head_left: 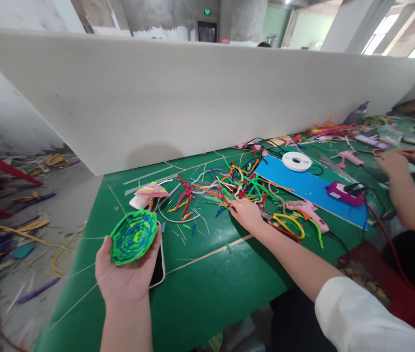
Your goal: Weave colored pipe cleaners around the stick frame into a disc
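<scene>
My left hand (pixel 126 283) holds an eight-sided woven piece (pixel 134 237) in green, blue and yellow, its fingers and thumb around the edge. Under that hand a phone (pixel 159 266) partly shows on the table. My right hand (pixel 247 215) reaches down at the near edge of a tangled pile of coloured pipe cleaners (pixel 237 183). Its fingers are bent together, and I cannot make out what is between them. Right beside it lies a tool with yellow and red handles (pixel 290 224), partly covered. A pink mushroom-like piece (pixel 152 190) rests behind the woven one.
A pink glue gun (pixel 313 215) lies to the right, near a blue board (pixel 308 188) with a white spool (pixel 297 161) and a purple device (pixel 345 194). A white partition (pixel 207 98) borders the green table (pixel 200 298). Another person's hands (pixel 394 161) work at far right.
</scene>
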`<state>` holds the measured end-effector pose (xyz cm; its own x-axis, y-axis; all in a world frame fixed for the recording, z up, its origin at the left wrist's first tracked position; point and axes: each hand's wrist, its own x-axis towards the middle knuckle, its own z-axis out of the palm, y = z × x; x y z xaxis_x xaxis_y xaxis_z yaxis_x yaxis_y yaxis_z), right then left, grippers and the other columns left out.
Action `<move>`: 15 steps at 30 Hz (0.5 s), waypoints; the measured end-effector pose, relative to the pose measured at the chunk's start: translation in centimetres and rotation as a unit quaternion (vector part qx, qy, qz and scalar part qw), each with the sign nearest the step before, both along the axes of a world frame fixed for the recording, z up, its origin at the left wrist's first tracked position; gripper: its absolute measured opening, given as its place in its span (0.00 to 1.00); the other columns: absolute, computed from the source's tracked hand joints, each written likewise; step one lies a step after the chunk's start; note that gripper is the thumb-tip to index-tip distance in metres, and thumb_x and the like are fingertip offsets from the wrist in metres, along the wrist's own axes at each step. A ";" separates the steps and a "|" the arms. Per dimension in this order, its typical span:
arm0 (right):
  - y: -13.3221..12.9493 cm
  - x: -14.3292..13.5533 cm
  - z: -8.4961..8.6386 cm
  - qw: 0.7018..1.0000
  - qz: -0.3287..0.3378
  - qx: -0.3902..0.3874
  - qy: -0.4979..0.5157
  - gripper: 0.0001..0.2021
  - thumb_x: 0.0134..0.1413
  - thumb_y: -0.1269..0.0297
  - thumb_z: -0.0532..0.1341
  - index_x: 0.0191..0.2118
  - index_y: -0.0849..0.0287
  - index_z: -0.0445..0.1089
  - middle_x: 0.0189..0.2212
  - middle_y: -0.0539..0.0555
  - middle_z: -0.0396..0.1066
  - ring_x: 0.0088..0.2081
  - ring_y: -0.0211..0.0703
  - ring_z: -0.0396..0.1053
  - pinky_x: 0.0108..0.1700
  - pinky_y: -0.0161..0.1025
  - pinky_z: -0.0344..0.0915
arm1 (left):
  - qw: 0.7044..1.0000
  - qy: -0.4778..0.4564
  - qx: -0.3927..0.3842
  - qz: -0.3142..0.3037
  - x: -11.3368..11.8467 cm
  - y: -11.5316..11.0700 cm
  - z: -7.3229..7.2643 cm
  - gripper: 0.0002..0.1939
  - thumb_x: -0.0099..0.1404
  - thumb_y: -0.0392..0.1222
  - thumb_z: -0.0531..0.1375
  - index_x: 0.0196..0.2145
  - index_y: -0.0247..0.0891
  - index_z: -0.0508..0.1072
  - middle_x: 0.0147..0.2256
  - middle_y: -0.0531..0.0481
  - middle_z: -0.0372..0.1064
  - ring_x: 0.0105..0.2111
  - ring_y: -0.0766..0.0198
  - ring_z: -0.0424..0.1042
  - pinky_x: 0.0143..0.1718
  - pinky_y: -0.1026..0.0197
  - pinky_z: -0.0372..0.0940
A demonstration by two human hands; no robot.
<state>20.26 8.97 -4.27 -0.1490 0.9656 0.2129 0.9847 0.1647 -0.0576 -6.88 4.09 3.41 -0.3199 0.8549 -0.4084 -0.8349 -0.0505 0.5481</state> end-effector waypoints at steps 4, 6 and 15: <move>-1.2 0.5 1.1 1.000 -0.013 0.002 0.010 0.11 0.57 0.62 0.49 0.36 0.56 0.67 0.34 0.52 0.71 0.38 0.39 0.66 0.36 0.33 0.57 | 1.000 -0.003 0.008 -0.016 0.0 -0.1 -0.1 0.14 0.51 0.42 0.58 0.37 0.37 0.68 0.45 0.44 0.67 0.50 0.48 0.63 0.42 0.48 0.68; -2.5 1.8 1.8 1.000 -0.019 0.001 0.014 0.12 0.57 0.61 0.48 0.38 0.55 0.67 0.35 0.51 0.70 0.39 0.39 0.66 0.37 0.33 0.58 | 1.000 -0.001 0.005 -0.025 0.0 -0.1 -0.1 0.14 0.51 0.40 0.58 0.38 0.37 0.68 0.46 0.43 0.67 0.50 0.48 0.63 0.43 0.49 0.68; -9.4 13.7 1.7 0.991 -0.092 -0.099 -0.016 0.16 0.47 0.54 0.58 0.38 0.59 0.72 0.38 0.59 0.71 0.43 0.52 0.66 0.43 0.44 0.62 | 0.998 0.025 -0.001 -0.057 1.2 -0.2 -0.8 0.13 0.50 0.37 0.57 0.37 0.37 0.70 0.44 0.47 0.70 0.48 0.49 0.65 0.46 0.44 0.65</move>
<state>33.97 -0.43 -2.54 0.0301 0.9994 0.0140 0.9988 -0.0295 -0.0397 -5.68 3.93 2.58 -0.2410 0.8862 -0.3955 -0.8064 0.0438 0.5897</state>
